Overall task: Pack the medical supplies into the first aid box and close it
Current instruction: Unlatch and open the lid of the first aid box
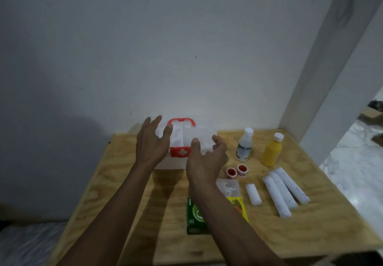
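The white first aid box (204, 134) with a red handle and a red cross latch stands shut at the back of the wooden table (116, 170). My left hand (152, 141) hovers at its left side, fingers spread. My right hand (207, 158) is at its front right, fingers curled near the lid, holding nothing that I can see. To the right lie a white bottle (244, 144), a yellow bottle (272, 149), two red tape rolls (236, 171), three long white bandage rolls (286, 191) and a short one (253, 194).
A green box (194, 218), a yellow packet (241, 205) and a clear plastic pack (229, 187) lie partly under my right forearm. A white wall rises behind the table. A white pillar (323, 79) stands at the back right corner.
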Demonstrator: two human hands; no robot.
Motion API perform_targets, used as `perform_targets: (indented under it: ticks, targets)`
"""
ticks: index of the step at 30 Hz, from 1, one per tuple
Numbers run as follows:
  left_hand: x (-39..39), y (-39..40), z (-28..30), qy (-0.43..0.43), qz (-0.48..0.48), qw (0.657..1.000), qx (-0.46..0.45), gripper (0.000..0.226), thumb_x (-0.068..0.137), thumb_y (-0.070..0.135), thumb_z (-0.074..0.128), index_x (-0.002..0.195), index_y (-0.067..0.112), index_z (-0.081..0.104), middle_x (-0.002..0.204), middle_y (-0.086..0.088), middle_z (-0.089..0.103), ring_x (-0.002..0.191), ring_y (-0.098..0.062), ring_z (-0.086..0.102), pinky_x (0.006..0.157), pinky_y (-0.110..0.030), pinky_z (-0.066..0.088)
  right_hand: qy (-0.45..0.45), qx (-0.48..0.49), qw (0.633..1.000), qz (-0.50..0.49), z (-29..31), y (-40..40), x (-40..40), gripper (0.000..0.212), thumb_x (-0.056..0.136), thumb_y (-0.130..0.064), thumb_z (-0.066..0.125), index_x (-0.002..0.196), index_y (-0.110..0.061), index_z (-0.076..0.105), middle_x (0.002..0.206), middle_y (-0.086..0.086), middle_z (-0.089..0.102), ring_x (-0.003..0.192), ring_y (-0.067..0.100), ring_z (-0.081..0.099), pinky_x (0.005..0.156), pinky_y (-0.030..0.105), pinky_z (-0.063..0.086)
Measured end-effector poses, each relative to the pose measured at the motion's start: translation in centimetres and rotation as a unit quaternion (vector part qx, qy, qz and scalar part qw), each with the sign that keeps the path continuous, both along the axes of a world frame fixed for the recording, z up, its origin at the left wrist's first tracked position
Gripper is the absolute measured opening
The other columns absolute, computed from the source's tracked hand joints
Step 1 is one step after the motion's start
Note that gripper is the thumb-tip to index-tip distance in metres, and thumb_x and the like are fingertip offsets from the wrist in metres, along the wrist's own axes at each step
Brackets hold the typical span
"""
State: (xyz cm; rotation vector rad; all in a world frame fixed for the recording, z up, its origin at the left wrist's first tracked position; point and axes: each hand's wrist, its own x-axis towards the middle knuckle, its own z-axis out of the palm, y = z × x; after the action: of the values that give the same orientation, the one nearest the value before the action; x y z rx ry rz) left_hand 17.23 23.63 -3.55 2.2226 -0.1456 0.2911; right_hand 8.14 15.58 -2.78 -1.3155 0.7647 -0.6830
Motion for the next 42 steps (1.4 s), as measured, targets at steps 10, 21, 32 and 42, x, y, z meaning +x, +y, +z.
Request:
perform_targets:
  ticks: [10,21,32,42]
  targets:
    - [0.4,0.0,-0.8,-0.010,0.005,1.000,-0.009,0.055,0.094,0.052,0.051,0.143,0.027,0.046,0.160,0.001,0.028,0.145,-0.025,0.029,0.115,-0.046,0.027,0.015,0.182,0.979,-0.092,-0.2,3.1,2.9,0.057,0.087,-0.014,0.071,0.125,-0.033,0.033,0.142,0.008,0.032,0.117,0.031,0.054,0.084,0.038,0.059]
    - [0.8,0.0,-1.1,-0.011,0.010,1.000,-0.010,0.056,0.093,0.052,0.051,0.143,0.027,0.047,0.160,0.001,0.028,0.145,-0.026,0.030,0.113,-0.047,0.031,-0.039,0.115,0.990,-0.073,-2.5,2.6,2.5,0.040,0.085,-0.021,0.074,0.109,-0.033,0.045,0.117,0.003,0.053,0.104,0.022,0.060,0.078,0.032,0.060]
    - [0.6,0.3,-0.9,-0.005,-0.001,1.000,-0.014,0.056,0.093,0.052,0.051,0.143,0.027,0.047,0.160,0.000,0.028,0.144,-0.026,0.030,0.113,-0.047,0.029,-0.065,-0.134,0.988,0.028,-2.6,1.2,0.7,0.018,0.086,-0.023,0.073,0.099,-0.029,0.062,0.104,-0.010,0.060,0.092,0.001,0.058,0.074,0.012,0.050]
    - [0.7,0.4,-1.1,-0.001,-0.012,1.000,-0.025,0.057,0.092,0.055,0.050,0.142,0.029,0.047,0.160,0.001,0.027,0.145,-0.027,0.029,0.113,-0.052,0.031,-0.072,-0.506,0.843,0.167,-3.1,-4.5,0.8,0.020,0.082,-0.017,0.077,0.100,-0.008,0.074,0.096,0.007,0.068,0.086,0.018,0.062,0.073,0.026,0.051]
